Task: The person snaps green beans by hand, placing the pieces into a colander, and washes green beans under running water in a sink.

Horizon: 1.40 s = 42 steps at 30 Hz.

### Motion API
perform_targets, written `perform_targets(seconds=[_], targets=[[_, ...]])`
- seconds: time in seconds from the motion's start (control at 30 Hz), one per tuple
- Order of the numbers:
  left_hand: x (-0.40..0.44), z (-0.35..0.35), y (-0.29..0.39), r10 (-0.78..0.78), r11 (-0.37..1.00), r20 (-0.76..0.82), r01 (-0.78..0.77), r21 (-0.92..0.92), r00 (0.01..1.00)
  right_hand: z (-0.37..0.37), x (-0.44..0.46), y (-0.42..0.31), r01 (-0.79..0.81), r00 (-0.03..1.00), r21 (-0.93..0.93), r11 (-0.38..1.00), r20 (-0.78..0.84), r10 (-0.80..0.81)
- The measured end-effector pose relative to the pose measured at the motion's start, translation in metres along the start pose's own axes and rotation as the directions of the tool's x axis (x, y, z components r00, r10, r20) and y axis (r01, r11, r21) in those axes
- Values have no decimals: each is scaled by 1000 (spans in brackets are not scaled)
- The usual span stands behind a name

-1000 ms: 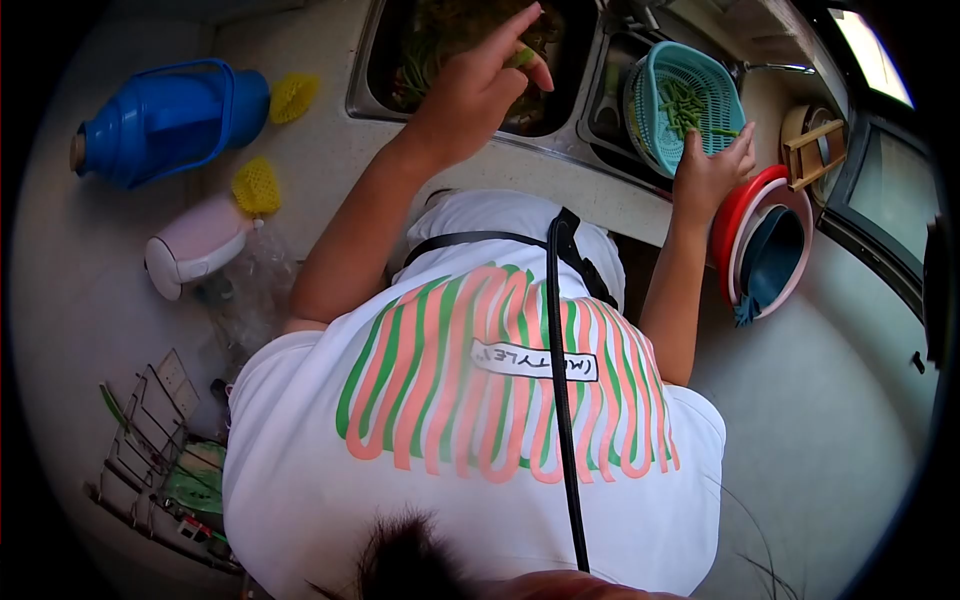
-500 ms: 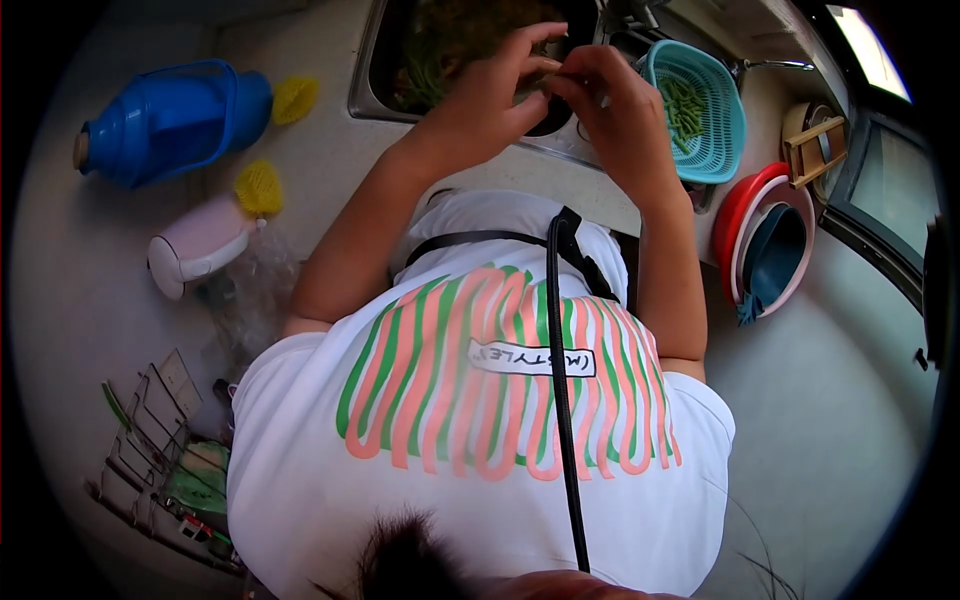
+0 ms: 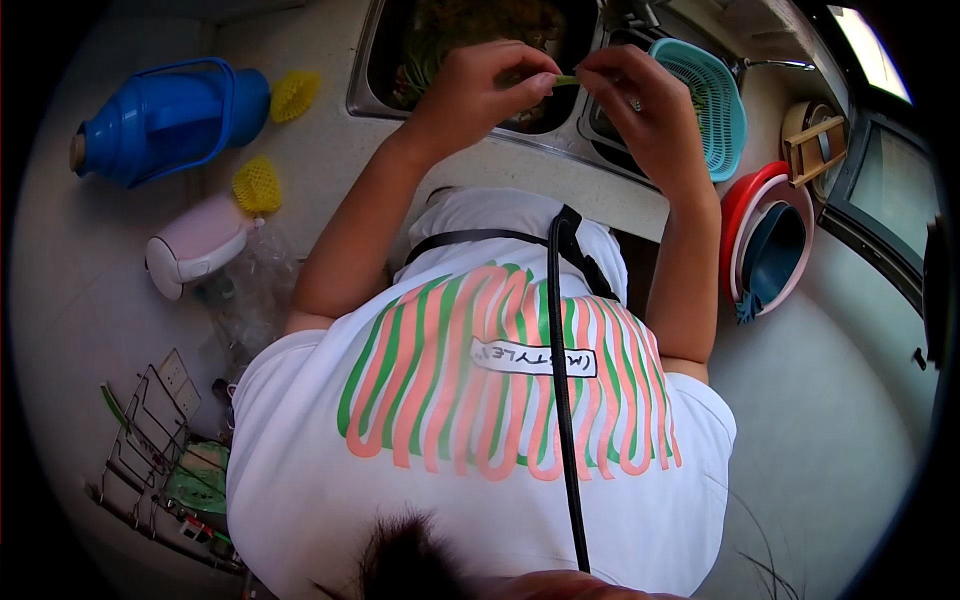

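Note:
A short green bean [image 3: 566,80] stretches between my two hands over the sink. My left hand [image 3: 483,92] pinches one end between thumb and finger, while my right hand [image 3: 645,105] pinches the other. Beneath them, the dark sink basin [image 3: 372,95] holds a greenish heap [image 3: 425,50] that is dim and hard to make out. Just beyond my right hand stands a turquoise plastic basket [image 3: 728,120]; the green bean pieces inside are mostly covered by that hand.
On the left lie a blue thermos [image 3: 165,120], yellow mesh pieces [image 3: 294,96] and a pink-white kettle [image 3: 200,245]. A red basin [image 3: 738,215] with nested bowls stands to the right, near a window [image 3: 885,170]. A wire rack [image 3: 140,455] is at lower left.
My hands have drawn apart, the right one moving rightward over the basket and the left slightly down and left. The green bean now shows plainly between them.

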<state>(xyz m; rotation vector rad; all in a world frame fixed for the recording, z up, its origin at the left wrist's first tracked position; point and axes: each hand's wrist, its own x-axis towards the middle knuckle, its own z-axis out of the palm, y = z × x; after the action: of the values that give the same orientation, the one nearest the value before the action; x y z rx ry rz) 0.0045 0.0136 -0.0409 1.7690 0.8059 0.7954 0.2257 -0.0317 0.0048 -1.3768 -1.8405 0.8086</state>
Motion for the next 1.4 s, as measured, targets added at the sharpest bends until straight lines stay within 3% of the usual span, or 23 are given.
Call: perform_targets(seconds=[0.07, 0.27, 0.4, 0.5, 0.67, 0.83, 1.0, 1.1, 1.17, 1.23, 1.4], targets=[[2, 0, 3, 69, 996, -18, -67, 65, 997, -2, 3, -1, 62, 996, -109, 992, 75, -54], [3, -2, 9, 183, 949, 15, -181, 260, 983, -2, 6, -6, 78, 985, -143, 987, 162, -54], [3, 4, 2, 222, 912, -91, -174, 370, 971, 9, 5, -7, 90, 996, -178, 980, 40, -84], [0, 12, 7, 100, 978, -252, -48, 204, 963, 22, 5, -10, 66, 988, -132, 989, -127, -83], [-4, 25, 8, -187, 973, -287, 137, -187, 939, 46, -2, -9, 53, 931, -92, 994, -356, -82], [-5, 41, 0, -301, 872, -301, 134, -472, 905, 61, -8, -12, -1, 890, -89, 996, -454, -39], [-6, 43, -3, -459, 677, -219, 180, -713, 861, 61, -11, -9, 20, 888, -52, 998, -458, -42], [1, 24, -5, -471, 556, -134, 176, -812, 872, 62, -18, -13, -10, 939, 111, 994, -341, 48], [4, 22, -4, -393, 634, -139, 158, -757, 909, 67, -23, -8, -113, 935, 497, 860, -239, 262], [5, 19, 2, -357, 701, -137, 169, -693, 924, 69, -23, -4, -178, 901, 786, 592, -111, 419], [4, 21, 6, -313, 726, -260, 54, -685, 913, 55, -29, 10, -191, 952, 529, 827, -107, 288]])
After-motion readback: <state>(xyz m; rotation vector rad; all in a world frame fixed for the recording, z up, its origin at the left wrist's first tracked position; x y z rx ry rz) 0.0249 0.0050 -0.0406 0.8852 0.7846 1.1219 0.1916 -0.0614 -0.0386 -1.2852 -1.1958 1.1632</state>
